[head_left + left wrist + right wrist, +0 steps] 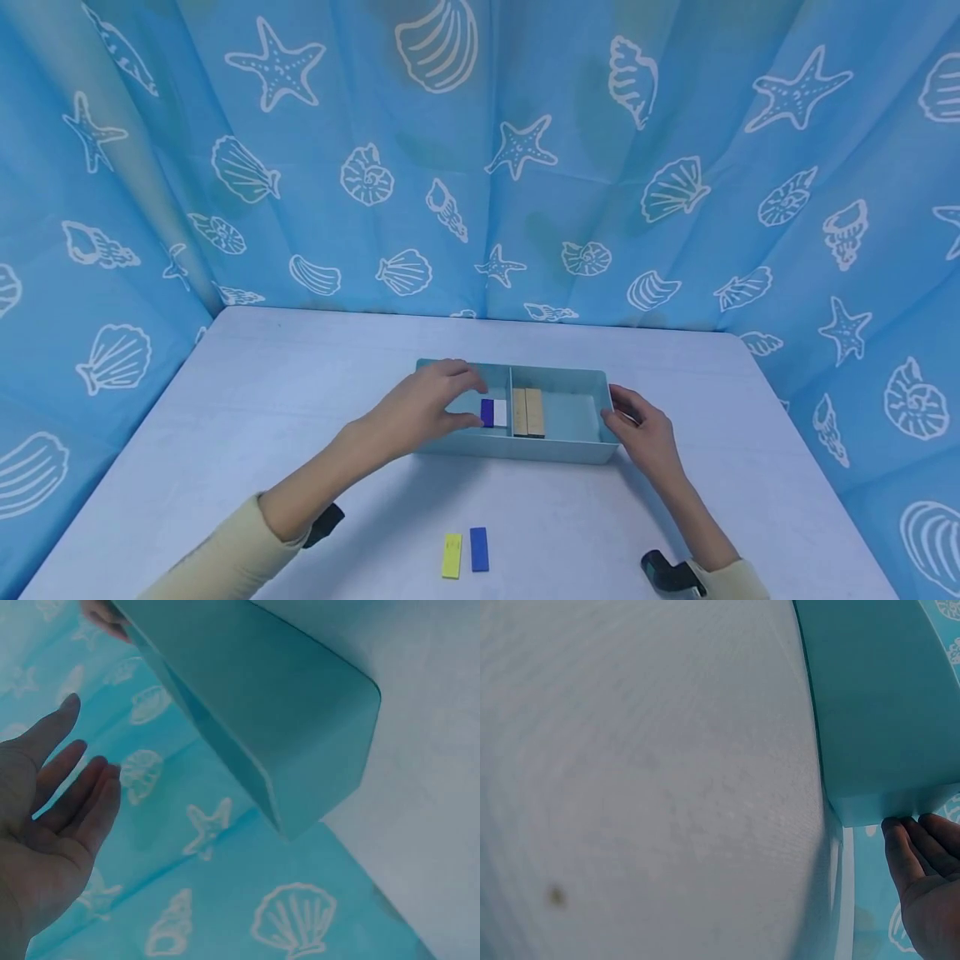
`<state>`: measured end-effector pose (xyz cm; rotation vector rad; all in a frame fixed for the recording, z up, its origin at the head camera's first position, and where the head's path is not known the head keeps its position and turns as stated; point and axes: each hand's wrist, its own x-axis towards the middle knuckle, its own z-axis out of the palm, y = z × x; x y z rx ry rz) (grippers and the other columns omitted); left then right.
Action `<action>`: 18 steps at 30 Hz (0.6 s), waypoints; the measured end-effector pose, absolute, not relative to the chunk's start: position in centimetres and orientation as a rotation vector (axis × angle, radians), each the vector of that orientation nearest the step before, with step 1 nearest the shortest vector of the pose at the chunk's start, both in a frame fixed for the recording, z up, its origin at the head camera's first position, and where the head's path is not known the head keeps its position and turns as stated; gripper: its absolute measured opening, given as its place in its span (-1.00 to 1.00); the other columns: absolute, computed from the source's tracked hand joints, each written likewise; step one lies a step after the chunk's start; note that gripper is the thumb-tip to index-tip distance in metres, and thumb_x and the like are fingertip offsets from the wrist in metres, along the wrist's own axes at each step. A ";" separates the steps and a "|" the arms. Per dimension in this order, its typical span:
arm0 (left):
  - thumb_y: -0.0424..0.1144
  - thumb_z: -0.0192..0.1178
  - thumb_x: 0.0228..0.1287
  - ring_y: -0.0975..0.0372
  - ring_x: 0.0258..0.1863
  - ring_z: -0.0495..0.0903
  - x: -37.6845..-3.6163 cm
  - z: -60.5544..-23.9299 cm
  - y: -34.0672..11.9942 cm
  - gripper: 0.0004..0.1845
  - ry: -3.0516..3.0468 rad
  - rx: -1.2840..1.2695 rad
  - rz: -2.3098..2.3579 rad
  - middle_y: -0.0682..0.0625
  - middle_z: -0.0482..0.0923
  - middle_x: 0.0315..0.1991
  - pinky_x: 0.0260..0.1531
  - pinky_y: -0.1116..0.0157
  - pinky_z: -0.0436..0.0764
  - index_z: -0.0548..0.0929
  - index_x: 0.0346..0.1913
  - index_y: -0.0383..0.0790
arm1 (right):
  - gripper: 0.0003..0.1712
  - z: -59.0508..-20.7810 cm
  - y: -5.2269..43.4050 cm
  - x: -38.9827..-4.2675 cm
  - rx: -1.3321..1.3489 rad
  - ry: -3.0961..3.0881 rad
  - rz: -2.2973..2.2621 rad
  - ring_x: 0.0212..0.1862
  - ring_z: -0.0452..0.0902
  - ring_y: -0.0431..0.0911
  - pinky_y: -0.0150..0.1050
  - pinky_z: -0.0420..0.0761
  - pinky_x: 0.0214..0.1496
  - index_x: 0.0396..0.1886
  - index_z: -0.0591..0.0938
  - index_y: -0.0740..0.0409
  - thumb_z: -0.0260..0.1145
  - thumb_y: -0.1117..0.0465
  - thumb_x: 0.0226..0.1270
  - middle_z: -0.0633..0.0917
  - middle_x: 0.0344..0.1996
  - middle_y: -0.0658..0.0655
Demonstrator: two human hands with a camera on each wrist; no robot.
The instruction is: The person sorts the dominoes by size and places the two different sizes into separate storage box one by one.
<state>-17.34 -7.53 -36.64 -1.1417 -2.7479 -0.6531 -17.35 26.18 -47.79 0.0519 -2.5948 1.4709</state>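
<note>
A light blue-green divided box (517,450) sits on the table. My left hand (431,404) hovers over its left compartment, thumb and fingers spread apart with nothing between them. Beside the fingertips, a purple block (487,413) and a white block (500,413) lie side by side against the divider. Two wooden blocks (528,412) stand together on the divider's other side. At the box's right end, my right hand (643,429) holds the end wall, thumb over the rim. Its fingers (904,855) touch the outside of that wall in the right wrist view.
Nearer the front, a yellow block (452,556) and a blue block (479,549) lie on the white table (337,350). A blue curtain (480,167) with shell and starfish prints hangs behind and along both sides.
</note>
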 end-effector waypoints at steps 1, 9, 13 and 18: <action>-0.22 0.51 0.10 0.21 0.02 0.60 -16.7 -36.5 -7.7 -0.62 -2.738 -1.150 -0.636 0.05 0.64 -0.05 0.03 0.30 0.61 0.69 0.00 -0.11 | -0.46 -47.8 26.2 -17.3 0.050 -2.595 1.472 0.29 0.44 0.18 -0.23 0.44 0.24 0.36 0.43 0.32 0.24 0.25 0.44 0.51 0.27 0.33; -0.17 0.50 0.11 0.25 0.03 0.59 -12.2 -37.5 -8.1 -0.63 -2.775 -1.240 -0.545 0.07 0.63 -0.03 0.02 0.35 0.60 0.69 -0.01 -0.10 | -0.46 -47.8 26.2 -17.3 0.055 -2.590 1.480 0.28 0.45 0.17 -0.15 0.45 0.25 0.36 0.43 0.32 0.24 0.25 0.44 0.52 0.26 0.34; -0.14 0.48 0.14 0.33 0.00 0.57 -10.4 -39.2 -7.9 -0.66 -2.883 -1.280 -0.544 0.14 0.61 -0.06 -0.03 0.40 0.60 0.70 -0.03 -0.08 | -0.45 -47.9 26.2 -17.3 0.048 -2.591 1.490 0.29 0.44 0.17 -0.12 0.45 0.26 0.36 0.43 0.32 0.25 0.24 0.44 0.51 0.27 0.33; -0.11 0.48 0.14 0.37 -0.02 0.55 -8.9 -41.1 -7.9 -0.67 -3.003 -1.277 -0.560 0.18 0.59 -0.06 -0.06 0.41 0.61 0.71 -0.03 -0.05 | -0.46 -48.0 26.3 -17.4 0.062 -2.586 1.474 0.28 0.45 0.17 -0.12 0.46 0.25 0.35 0.43 0.33 0.25 0.26 0.43 0.52 0.26 0.33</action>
